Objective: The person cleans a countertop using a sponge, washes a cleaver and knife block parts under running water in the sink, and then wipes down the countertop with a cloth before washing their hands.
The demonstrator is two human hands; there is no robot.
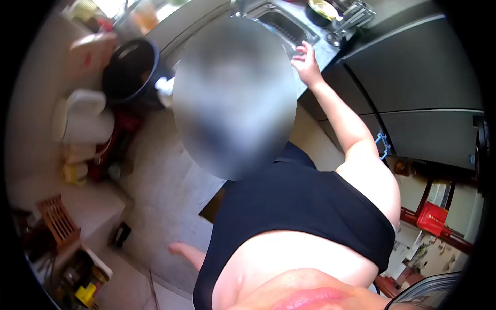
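Note:
My right hand (306,63) is raised beside the metal sink (309,37), over the counter edge. Its fingers are apart and loosely bent, and I see nothing in them. Whether it touches the counter I cannot tell. Low at my other side, my left hand (179,248) hangs over the pale floor (155,170), small and partly hidden behind my body. Its fingers look stretched out with nothing in them. A large blurred oval (235,103) covers the middle of the view and hides what lies behind it, including part of the sink and counter.
A dark bowl (320,14) and a metal rack (356,18) stand beside the sink. Dark cabinet fronts (423,77) line the right side. At the left are a large black pot or bin (130,70), a white container (88,121) and a brown slatted rack (58,219).

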